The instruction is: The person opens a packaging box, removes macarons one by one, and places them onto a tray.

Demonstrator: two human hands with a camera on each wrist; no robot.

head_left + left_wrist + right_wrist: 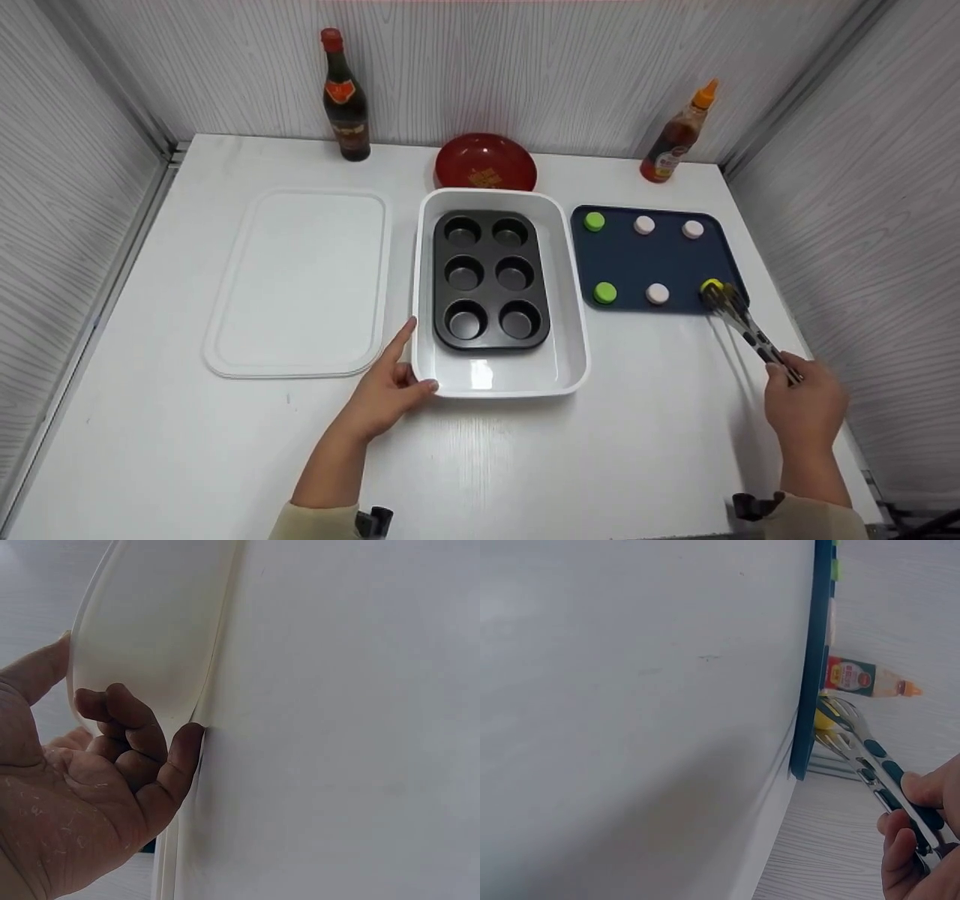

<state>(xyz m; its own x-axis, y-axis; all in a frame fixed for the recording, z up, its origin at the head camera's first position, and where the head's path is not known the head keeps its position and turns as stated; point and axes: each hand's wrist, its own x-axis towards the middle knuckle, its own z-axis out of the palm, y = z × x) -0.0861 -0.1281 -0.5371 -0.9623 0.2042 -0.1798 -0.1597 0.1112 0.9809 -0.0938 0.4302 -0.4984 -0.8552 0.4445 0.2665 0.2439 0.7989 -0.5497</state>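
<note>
While tongs (739, 319) clasp yellow piece (710, 286), right hand (806, 405) gripping

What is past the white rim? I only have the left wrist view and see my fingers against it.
Observer: That rim is a white dish holding a six-cup muffin pan.
Operator: And the other hand?
Observer: The right hand holds tongs.
Operator: Tips on anything?
Observer: They sit around a yellow piece at the near right corner of a blue tray.
</note>
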